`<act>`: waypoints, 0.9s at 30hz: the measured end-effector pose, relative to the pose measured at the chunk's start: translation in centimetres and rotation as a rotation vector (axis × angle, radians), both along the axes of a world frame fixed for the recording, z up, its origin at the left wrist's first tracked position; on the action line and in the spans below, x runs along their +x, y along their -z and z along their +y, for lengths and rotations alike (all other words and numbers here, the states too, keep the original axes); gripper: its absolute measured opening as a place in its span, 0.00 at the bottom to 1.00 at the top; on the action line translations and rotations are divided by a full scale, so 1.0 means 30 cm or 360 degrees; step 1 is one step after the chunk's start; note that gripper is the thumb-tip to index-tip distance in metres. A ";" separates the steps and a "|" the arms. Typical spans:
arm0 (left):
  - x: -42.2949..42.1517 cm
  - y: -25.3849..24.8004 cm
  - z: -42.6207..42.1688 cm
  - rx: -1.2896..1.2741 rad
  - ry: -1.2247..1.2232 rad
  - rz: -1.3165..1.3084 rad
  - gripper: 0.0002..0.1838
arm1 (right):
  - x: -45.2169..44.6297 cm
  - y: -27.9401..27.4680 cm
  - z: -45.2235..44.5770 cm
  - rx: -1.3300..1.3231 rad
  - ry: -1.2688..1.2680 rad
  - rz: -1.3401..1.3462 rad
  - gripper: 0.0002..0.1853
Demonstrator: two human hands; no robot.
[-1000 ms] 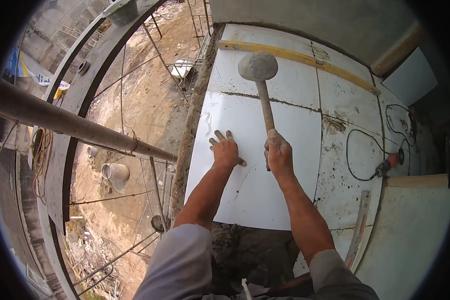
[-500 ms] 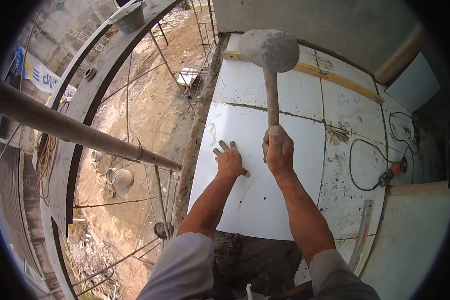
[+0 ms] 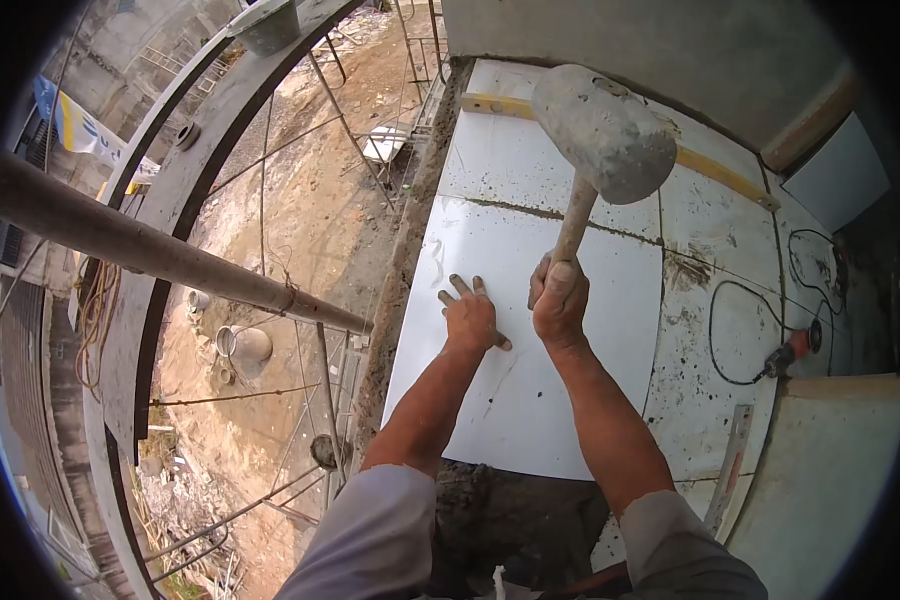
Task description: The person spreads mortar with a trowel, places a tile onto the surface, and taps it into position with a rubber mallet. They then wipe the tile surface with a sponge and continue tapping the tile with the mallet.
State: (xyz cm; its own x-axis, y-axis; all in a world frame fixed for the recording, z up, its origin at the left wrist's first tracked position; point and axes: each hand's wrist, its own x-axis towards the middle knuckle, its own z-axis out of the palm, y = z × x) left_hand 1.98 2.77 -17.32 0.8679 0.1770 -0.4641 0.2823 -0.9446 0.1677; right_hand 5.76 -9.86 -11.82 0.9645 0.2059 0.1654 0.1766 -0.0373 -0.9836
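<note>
My right hand (image 3: 560, 300) is wrapped round the wooden handle of a rubber mallet (image 3: 605, 135), whose grey, mortar-smeared head is raised above the floor. Flat on a large white floor tile (image 3: 540, 400), my left hand (image 3: 470, 318) has its fingers spread. Small dark specks and a smear mark the tile. Wet grey mortar (image 3: 510, 520) lies along its near edge. Behind the mallet head, a yellow spirit level (image 3: 725, 178) rests across the farther tiles and is partly hidden.
An angle grinder (image 3: 792, 348) with a black cord sits on speckled tiles at the right. Nearer lies a metal straightedge (image 3: 735, 450). At the left, a scaffold pole (image 3: 170, 260) crosses the open floor edge above a drop to bare ground. A bucket (image 3: 268, 28) stands on a curved ledge.
The mallet head has tilted to the right and appears larger, closer to the camera. My left hand stays spread on the tile, and the whole view has shifted slightly.
</note>
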 end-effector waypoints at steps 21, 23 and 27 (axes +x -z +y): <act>-0.034 0.042 -0.027 0.0010 0.0108 0.0062 0.71 | 0.092 -0.043 0.037 -0.0677 0.0014 0.0060 0.26; 0.023 0.015 0.007 0.0046 0.0055 0.0005 0.71 | 0.120 -0.148 0.039 -0.0426 0.0000 -0.0022 0.26; 0.004 -0.002 -0.010 0.0029 0.0020 0.0007 0.72 | 0.029 0.162 -0.008 -0.0499 0.0087 -0.0177 0.28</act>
State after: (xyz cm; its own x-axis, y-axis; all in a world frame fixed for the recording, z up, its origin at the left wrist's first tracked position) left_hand 2.11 2.48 -17.28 0.8682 0.1742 -0.4646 0.2707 -0.9510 0.1494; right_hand 6.65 -10.10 -16.68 0.9552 0.2118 0.2068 0.2714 -0.3476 -0.8975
